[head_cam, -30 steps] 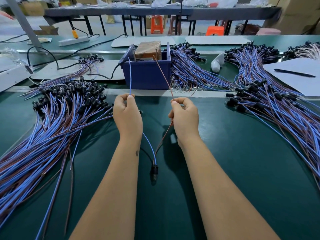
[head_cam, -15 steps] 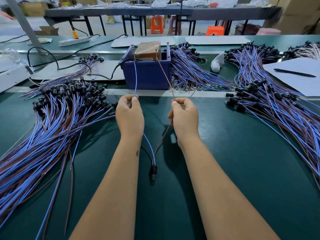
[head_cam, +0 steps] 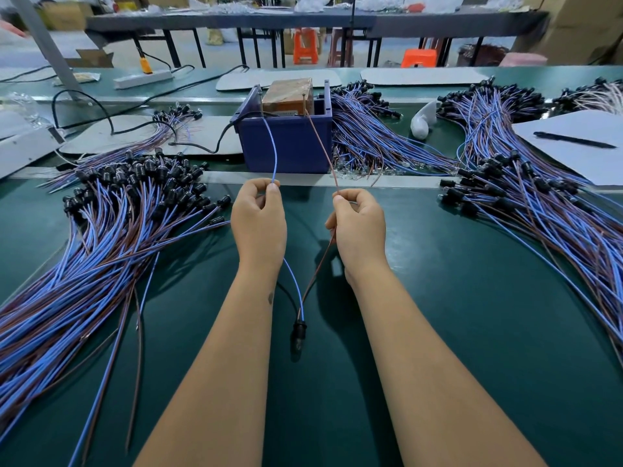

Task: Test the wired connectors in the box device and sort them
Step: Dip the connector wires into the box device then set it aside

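Green matting (head_cam: 472, 315) covers the bench. At its middle the left hand (head_cam: 258, 224) pinches a blue wire (head_cam: 274, 156) and the right hand (head_cam: 359, 224) pinches a brown wire (head_cam: 322, 146), both wires rising to the blue box (head_cam: 286, 146) near the far edge. Their black connector (head_cam: 299, 330) hangs between the forearms. Wire piles (head_cam: 101, 237) lie along both side edges.

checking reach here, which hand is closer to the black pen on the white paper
Right. The right hand is in front of the blue box, with the pen off to its right. The left hand is farther left still.
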The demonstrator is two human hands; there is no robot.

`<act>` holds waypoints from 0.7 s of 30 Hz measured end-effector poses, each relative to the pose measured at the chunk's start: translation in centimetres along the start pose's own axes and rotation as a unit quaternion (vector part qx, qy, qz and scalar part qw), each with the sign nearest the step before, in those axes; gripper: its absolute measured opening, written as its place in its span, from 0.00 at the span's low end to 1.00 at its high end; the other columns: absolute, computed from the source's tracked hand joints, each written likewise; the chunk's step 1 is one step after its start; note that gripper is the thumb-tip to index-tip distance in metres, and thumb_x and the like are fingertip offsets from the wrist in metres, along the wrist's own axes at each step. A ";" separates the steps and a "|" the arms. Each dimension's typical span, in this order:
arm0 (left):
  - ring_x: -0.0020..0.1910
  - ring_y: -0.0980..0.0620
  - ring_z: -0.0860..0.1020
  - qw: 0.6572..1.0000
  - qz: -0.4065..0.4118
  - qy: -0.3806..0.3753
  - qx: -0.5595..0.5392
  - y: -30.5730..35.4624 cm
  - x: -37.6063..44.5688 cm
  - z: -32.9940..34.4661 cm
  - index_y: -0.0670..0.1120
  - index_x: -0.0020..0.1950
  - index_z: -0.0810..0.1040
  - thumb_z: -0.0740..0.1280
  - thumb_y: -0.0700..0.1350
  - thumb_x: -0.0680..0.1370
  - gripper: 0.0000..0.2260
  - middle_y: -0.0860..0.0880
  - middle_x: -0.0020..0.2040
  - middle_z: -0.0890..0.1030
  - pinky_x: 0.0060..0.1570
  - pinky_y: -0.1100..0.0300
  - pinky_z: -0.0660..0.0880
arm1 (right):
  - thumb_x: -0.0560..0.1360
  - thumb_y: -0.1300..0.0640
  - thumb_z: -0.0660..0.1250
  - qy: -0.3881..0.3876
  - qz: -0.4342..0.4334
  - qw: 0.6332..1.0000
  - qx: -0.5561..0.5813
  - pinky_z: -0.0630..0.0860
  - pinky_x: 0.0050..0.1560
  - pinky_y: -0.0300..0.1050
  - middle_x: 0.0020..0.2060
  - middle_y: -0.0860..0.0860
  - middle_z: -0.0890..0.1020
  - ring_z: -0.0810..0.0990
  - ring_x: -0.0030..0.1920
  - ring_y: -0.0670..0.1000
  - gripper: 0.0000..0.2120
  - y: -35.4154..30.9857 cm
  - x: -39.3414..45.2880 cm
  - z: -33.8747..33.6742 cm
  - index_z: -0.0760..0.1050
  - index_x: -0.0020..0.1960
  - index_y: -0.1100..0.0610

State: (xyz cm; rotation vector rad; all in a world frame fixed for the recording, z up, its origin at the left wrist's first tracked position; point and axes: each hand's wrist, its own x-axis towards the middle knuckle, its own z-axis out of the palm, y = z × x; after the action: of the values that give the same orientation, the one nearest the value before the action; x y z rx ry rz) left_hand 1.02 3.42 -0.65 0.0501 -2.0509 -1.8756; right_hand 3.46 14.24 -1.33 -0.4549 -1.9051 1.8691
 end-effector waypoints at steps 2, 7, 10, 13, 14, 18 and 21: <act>0.25 0.60 0.65 1.000 0.006 0.005 -0.001 0.0 0.0 0.0 0.53 0.44 0.75 0.60 0.45 0.82 0.08 0.60 0.24 0.70 0.27 0.67 0.66 | 0.79 0.58 0.61 0.000 0.000 1.000 -0.001 0.72 0.38 0.48 0.24 0.45 0.75 0.72 0.31 0.47 0.05 0.0 0.0 0.0 0.74 0.45 0.51; 0.25 0.59 0.65 0.999 0.019 0.026 -0.006 -0.1 0.0 -0.1 0.51 0.46 0.75 0.60 0.44 0.82 0.07 0.57 0.29 0.69 0.28 0.66 0.66 | 0.79 0.58 0.61 -0.002 -0.003 1.000 -0.005 0.72 0.38 0.48 0.24 0.45 0.75 0.72 0.30 0.47 0.05 0.0 0.0 0.0 0.74 0.46 0.52; 0.25 0.60 0.66 0.999 0.014 0.045 -0.007 -0.2 0.2 -0.1 0.49 0.48 0.76 0.60 0.43 0.82 0.07 0.56 0.31 0.71 0.29 0.68 0.65 | 0.79 0.58 0.61 0.000 -0.005 1.000 -0.006 0.71 0.37 0.48 0.24 0.46 0.75 0.72 0.30 0.47 0.05 0.0 0.0 0.0 0.74 0.46 0.53; 0.24 0.62 0.68 0.998 0.004 0.066 -0.018 -0.3 0.6 -0.2 0.44 0.49 0.75 0.60 0.40 0.82 0.06 0.54 0.32 0.72 0.28 0.71 0.63 | 0.79 0.59 0.62 0.006 -0.009 1.000 -0.003 0.70 0.36 0.46 0.24 0.47 0.75 0.71 0.29 0.47 0.05 0.0 0.0 0.1 0.73 0.45 0.53; 0.24 0.63 0.69 0.997 0.001 0.072 -0.015 -0.3 0.7 -0.3 0.44 0.50 0.75 0.60 0.40 0.82 0.06 0.54 0.33 0.72 0.28 0.72 0.63 | 0.79 0.59 0.62 0.007 -0.009 1.000 -0.003 0.70 0.35 0.45 0.24 0.46 0.75 0.71 0.28 0.47 0.05 0.0 0.0 0.1 0.73 0.45 0.53; 0.25 0.65 0.70 0.996 -0.019 0.092 -0.008 -0.5 1.0 -0.5 0.44 0.51 0.76 0.60 0.40 0.82 0.06 0.56 0.35 0.74 0.30 0.73 0.65 | 0.79 0.59 0.61 0.005 -0.009 1.000 -0.002 0.71 0.34 0.46 0.24 0.46 0.75 0.71 0.28 0.47 0.05 0.0 0.0 0.0 0.73 0.45 0.53; 0.25 0.64 0.69 0.994 -0.033 0.102 -0.006 -0.7 1.1 -0.5 0.45 0.51 0.77 0.60 0.41 0.82 0.07 0.56 0.34 0.74 0.30 0.71 0.65 | 0.79 0.59 0.61 0.009 -0.009 1.000 -0.003 0.70 0.33 0.44 0.24 0.46 0.74 0.70 0.26 0.45 0.05 0.0 0.0 0.0 0.74 0.46 0.53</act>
State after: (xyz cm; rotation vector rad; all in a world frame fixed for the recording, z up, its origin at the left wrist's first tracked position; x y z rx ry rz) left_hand 0.05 2.54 -1.05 0.2971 -1.9208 -1.8384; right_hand 3.50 14.25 -1.28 -0.4545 -1.8970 1.8423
